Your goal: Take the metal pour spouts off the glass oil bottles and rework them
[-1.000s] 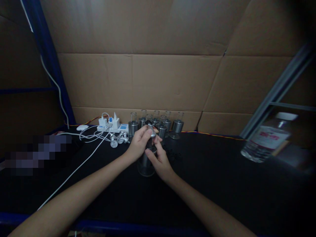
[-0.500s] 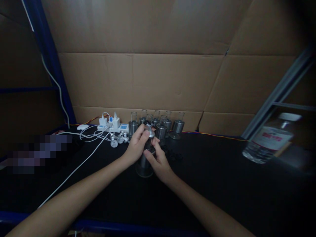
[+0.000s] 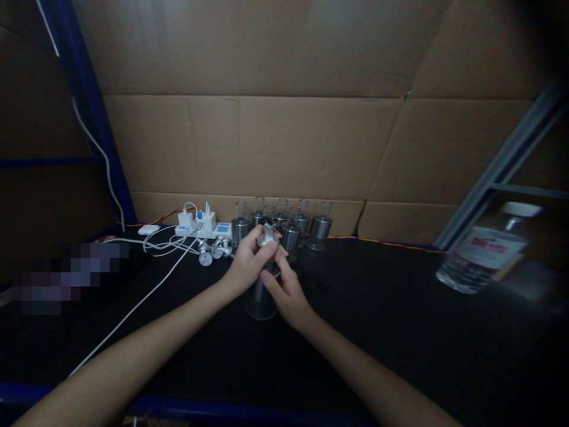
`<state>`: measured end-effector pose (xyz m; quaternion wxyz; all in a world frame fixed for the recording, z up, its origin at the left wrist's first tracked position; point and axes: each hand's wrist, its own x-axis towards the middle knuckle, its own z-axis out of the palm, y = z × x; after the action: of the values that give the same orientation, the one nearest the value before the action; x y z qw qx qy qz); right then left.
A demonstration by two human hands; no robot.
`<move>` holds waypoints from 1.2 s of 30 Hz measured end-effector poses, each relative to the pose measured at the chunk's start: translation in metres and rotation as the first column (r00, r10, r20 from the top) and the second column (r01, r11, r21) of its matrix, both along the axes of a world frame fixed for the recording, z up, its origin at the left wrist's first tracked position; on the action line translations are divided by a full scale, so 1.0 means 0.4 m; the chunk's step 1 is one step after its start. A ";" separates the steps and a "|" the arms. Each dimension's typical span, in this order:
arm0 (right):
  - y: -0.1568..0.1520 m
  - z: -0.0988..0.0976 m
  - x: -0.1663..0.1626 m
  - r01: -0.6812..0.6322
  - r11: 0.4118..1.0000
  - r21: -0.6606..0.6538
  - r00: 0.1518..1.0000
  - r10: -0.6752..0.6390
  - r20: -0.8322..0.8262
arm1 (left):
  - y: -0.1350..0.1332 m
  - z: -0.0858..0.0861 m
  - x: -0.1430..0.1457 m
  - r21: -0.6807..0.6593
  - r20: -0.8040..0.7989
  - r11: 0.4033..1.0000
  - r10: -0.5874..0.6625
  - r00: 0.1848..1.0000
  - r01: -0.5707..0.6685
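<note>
Standing on the black tabletop in front of me is a glass bottle (image 3: 261,308) with a metal sleeve round its body. My left hand (image 3: 248,260) is closed on a silver metal cap (image 3: 267,236) at the top of this bottle, thumb pressed to its side. Wrapped round the bottle's neck just below, my right hand (image 3: 288,290) is closed too. Fingers hide most of the neck, so how the cap sits on it cannot be seen. Behind my hands, several similar sleeved glass bottles (image 3: 291,234) stand close together without caps.
Several silver caps (image 3: 205,257) lie left of the bottles, by a white power strip (image 3: 222,229) with plugs and tangled white cables (image 3: 166,276). Small black pieces (image 3: 313,276) lie to the right. A large clear labelled bottle (image 3: 486,249) is at far right. Cardboard (image 3: 302,145) walls the back.
The silver cap has turned slightly, and the left thumb and fingers have shifted on it. My right hand and the bottle are almost where they were.
</note>
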<state>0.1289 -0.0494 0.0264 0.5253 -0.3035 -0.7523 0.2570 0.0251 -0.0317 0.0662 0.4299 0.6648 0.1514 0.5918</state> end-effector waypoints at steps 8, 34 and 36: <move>0.000 -0.001 0.000 -0.005 0.999 0.031 1.000 0.005 0.013 | -0.001 0.005 -0.002 0.010 -0.023 1.000 0.014 1.000 -0.014; 0.005 -0.005 0.004 -0.073 0.997 -0.005 0.997 0.073 0.013 | 0.000 0.004 -0.002 -0.006 0.001 1.000 -0.008 1.000 0.008; 0.006 -0.006 0.003 -0.084 0.996 -0.025 0.996 0.084 0.015 | 0.001 -0.003 -0.001 -0.009 0.011 1.000 -0.015 1.000 0.015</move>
<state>0.1299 -0.0472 0.0241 0.5044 -0.2801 -0.7652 0.2856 0.0248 -0.0314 0.0651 0.4381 0.6606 0.1468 0.5917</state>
